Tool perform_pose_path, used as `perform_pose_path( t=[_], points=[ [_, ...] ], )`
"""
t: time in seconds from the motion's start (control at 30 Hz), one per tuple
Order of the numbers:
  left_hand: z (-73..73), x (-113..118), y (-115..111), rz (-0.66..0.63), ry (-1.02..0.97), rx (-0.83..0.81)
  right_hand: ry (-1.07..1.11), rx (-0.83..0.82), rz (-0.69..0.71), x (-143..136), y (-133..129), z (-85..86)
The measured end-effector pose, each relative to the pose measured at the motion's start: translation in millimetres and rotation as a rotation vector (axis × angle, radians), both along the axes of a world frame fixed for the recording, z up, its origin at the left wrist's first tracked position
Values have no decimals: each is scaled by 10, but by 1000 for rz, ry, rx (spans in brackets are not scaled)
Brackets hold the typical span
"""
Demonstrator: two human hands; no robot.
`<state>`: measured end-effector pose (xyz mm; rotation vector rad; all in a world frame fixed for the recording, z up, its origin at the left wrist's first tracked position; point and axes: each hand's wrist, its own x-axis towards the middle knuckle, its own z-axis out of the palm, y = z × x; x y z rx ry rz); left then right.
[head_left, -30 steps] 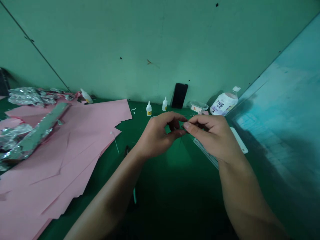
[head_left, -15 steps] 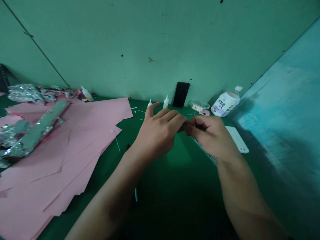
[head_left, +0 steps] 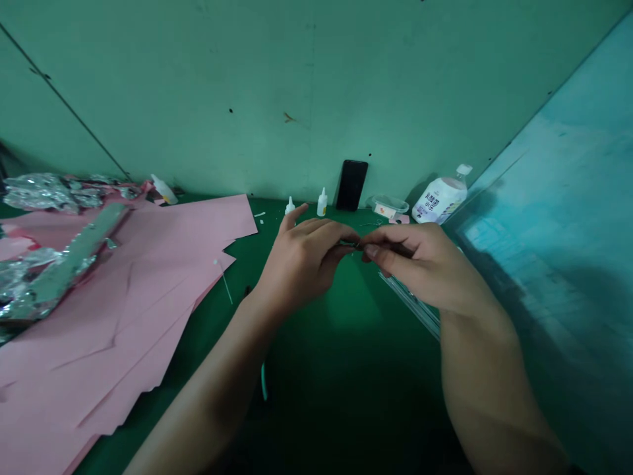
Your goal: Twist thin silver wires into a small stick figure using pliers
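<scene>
left hand [head_left: 301, 260] & right hand [head_left: 420, 264] pinch a tiny dark piece [head_left: 357, 245] w/ fingertips together, just in front of the black upright phone [head_left: 351, 185].

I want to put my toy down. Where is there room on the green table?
Bare green table lies between the forearms, below the left hand and right hand. It is crowded on the left with pink paper and foil.

Small dark item [head_left: 357, 245] pinched between left hand [head_left: 301, 260] and right hand [head_left: 425, 264]: too small and blurred to identify. Pink paper [head_left: 123, 310] and crumpled foil [head_left: 34, 277] run off the left edge. Bottle label [head_left: 435, 203] unreadable.
</scene>
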<state>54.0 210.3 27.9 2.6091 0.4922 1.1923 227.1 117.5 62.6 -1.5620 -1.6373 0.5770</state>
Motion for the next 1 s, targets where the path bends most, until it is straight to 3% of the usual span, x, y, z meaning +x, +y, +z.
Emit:
perform_pose_path(
  t=[0.67, 1.0],
  points=[
    [33, -22, 43, -100, -72, -187, -83, 50, -70, -74, 3, 15],
    [36, -20, 21, -136, -86, -205, -1, 28, -70, -51, 29, -45]
  ],
)
